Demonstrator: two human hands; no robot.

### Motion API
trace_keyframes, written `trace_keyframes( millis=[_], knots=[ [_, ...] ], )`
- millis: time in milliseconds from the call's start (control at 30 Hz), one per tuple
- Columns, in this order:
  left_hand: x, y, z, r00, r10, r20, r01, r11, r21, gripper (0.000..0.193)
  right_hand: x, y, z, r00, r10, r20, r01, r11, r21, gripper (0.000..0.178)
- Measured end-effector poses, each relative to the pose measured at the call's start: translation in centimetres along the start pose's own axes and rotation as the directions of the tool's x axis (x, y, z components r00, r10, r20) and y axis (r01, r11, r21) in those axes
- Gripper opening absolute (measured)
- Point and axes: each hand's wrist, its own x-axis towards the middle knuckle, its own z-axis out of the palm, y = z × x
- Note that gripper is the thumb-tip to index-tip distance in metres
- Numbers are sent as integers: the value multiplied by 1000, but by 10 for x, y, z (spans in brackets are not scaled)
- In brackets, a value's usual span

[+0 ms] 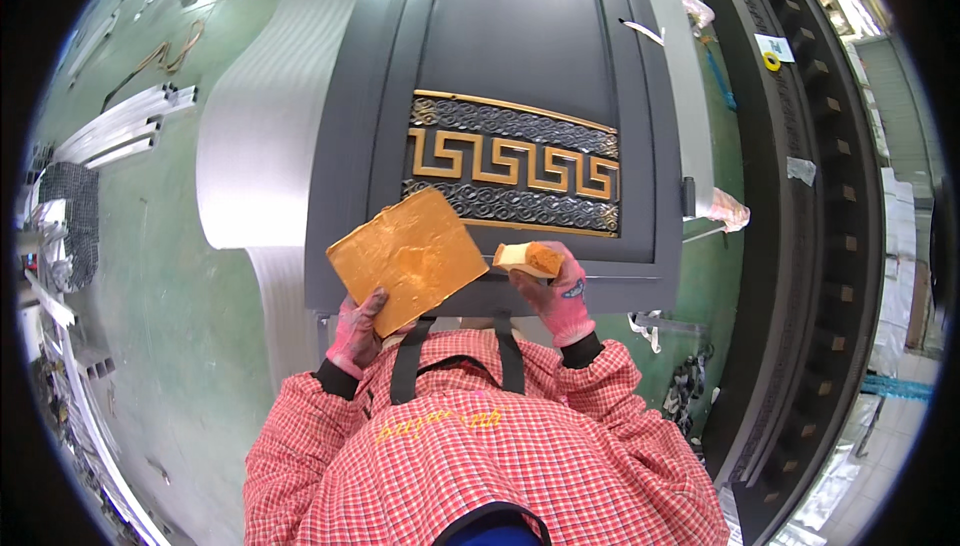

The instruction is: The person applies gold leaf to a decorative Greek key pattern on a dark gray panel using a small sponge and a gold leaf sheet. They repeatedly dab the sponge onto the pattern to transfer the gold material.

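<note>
Gold paste coats the board gripped in the left hand at seven o'clock, the right hand pinches a loaded sponge beside it, hands apart, and the door's key-pattern band at twelve already shows gold, with the scrollwork borders seemingly still grey.

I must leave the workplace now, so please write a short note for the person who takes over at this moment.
Left hand, pink glove: holds a flat board smeared with gold-coloured paste, by its lower edge.
Right hand, pink glove: grips a small sponge block with gold on it, apart from the board.
Dark door panel lies flat in front; its key-pattern band already shows gold.
Whether any part lacks gold cannot be told from here.
</note>
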Motion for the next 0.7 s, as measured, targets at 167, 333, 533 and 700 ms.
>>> trace_keyframes(
  millis=[167, 333, 533, 700],
  knots=[
    [-4, -7, 5, 998, 62, -27, -62, 998, -5, 47, 11, -20, 17, 1000, -19, 12, 19, 1000, 4, 31],
    [-3, -30, 19, 984, 150, -92, -151, 989, -1, 46, 28, -32, 29, 936, -285, 205, 323, 927, -188, 38],
    [-8, -44, 29, 977, 184, -106, -187, 982, -21, 46, 38, -32, 16, 913, -327, 245, 389, 879, -275, 34],
    [-14, -46, 38, 963, 195, -188, -204, 978, -31, 45, 45, -29, 27, 826, -369, 426, 487, 847, -211, 30]
  ],
)
